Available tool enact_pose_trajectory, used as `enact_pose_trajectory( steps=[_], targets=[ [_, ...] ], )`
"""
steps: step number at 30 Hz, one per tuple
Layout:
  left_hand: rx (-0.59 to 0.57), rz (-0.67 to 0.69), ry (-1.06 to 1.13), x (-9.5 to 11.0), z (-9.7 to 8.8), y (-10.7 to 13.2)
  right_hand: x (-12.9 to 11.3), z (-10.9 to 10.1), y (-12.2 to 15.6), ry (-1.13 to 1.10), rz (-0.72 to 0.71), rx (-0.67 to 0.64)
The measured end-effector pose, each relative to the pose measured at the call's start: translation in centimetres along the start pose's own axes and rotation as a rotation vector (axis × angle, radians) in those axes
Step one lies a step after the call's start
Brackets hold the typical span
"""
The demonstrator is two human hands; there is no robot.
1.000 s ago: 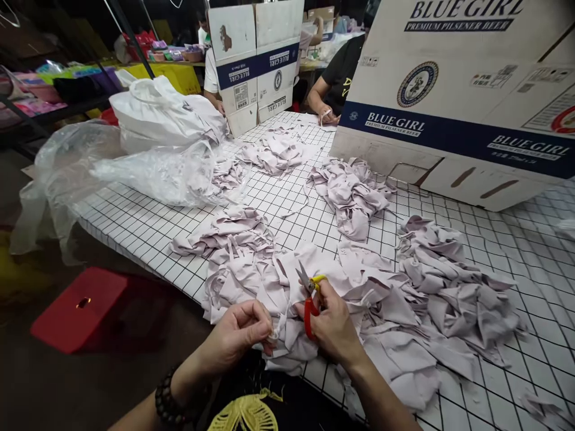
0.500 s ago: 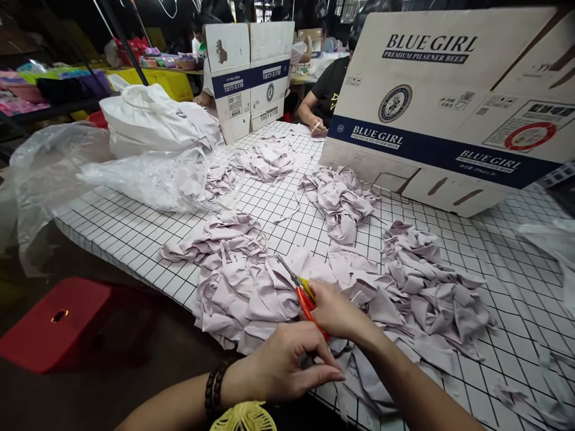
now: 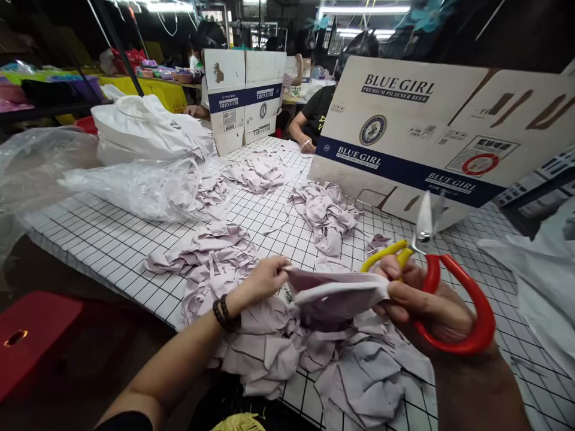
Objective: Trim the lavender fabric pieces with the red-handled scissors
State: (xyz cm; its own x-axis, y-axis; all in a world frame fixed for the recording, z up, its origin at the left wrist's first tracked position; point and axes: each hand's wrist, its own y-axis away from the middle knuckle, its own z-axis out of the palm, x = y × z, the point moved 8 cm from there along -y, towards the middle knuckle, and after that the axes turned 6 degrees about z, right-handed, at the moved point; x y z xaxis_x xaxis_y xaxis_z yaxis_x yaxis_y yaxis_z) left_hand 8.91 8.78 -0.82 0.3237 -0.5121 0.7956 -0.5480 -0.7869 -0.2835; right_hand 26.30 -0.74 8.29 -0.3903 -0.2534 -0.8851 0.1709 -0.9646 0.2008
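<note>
Between my two hands a pale mauve fabric piece (image 3: pixel 336 293) is stretched above the table. My left hand (image 3: pixel 264 278) pinches its left corner, fingers closed. My right hand (image 3: pixel 417 296) grips the fabric's right end between thumb and finger. That same hand also carries scissors (image 3: pixel 433 281) with red and yellow handles, their blades pointing up and away from the cloth. Beneath lies a heap of similar fabric pieces (image 3: pixel 265 353), partly hidden by my arms and the stretched piece.
Smaller fabric piles (image 3: pixel 326 215) lie farther back on the grid-patterned table (image 3: pixel 135 263). A large beer carton (image 3: pixel 404 131) stands at right, a smaller carton (image 3: pixel 245 102) behind. Plastic bags (image 3: pixel 130 185) cover the left side. A co-worker's hand (image 3: pixel 308 145) shows beyond, and a red stool (image 3: pixel 40 341) stands below left.
My hands have risen and spread apart, now holding a fabric piece between them. The scissors have moved right and up, turning from the pile to point upward. The view has shifted.
</note>
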Motion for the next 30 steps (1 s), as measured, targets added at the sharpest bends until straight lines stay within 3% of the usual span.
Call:
enact_pose_trajectory(
  steps=[3, 6, 8, 11, 13, 15, 17, 20, 22, 25, 30],
  targets=[
    [0.165, 0.058, -0.027, 2.0, -5.1, -4.2, -0.3, -0.9, 1.5, -0.059, -0.063, 0.064],
    [0.414, 0.242, -0.101, 5.9, -9.2, -8.1, 1.4, -0.4, 2.3, -0.082, -0.066, 0.101],
    [0.416, 0.334, -0.164, 7.8, -9.0, -10.4, 3.1, 0.5, 2.4, -0.096, -0.053, 0.126],
    [0.141, 0.357, -0.23, 8.5, -5.0, -11.9, 6.4, 1.4, 2.2, -0.11, -0.003, 0.2],
    [0.018, 0.341, -0.238, 8.2, -2.7, -10.3, 8.7, 0.9, 2.1, -0.129, 0.04, 0.295],
    [0.047, 0.24, -0.194, 7.4, -2.0, -6.7, 11.0, -0.1, 2.2, -0.152, 0.085, 0.392],
    [0.07, -0.022, -0.077, 5.3, -1.5, -2.0, 12.8, -1.1, 2.4, -0.173, 0.114, 0.458],
    [-0.256, -0.438, 0.331, 2.9, 3.6, 6.3, 14.2, -1.4, 2.7, -0.172, 0.127, 0.464],
    [-0.278, -0.554, 0.552, 2.8, 6.1, 10.2, 14.4, -0.8, 2.6, -0.12, 0.12, 0.445],
    [-0.116, -0.549, 0.754, 3.0, 7.9, 11.9, 14.3, 0.3, 2.5, 0.051, 0.091, 0.434],
    [0.038, -0.468, 0.763, 3.2, 7.2, 11.0, 14.1, 0.6, 2.9, 0.294, 0.007, 0.479]
  ],
)
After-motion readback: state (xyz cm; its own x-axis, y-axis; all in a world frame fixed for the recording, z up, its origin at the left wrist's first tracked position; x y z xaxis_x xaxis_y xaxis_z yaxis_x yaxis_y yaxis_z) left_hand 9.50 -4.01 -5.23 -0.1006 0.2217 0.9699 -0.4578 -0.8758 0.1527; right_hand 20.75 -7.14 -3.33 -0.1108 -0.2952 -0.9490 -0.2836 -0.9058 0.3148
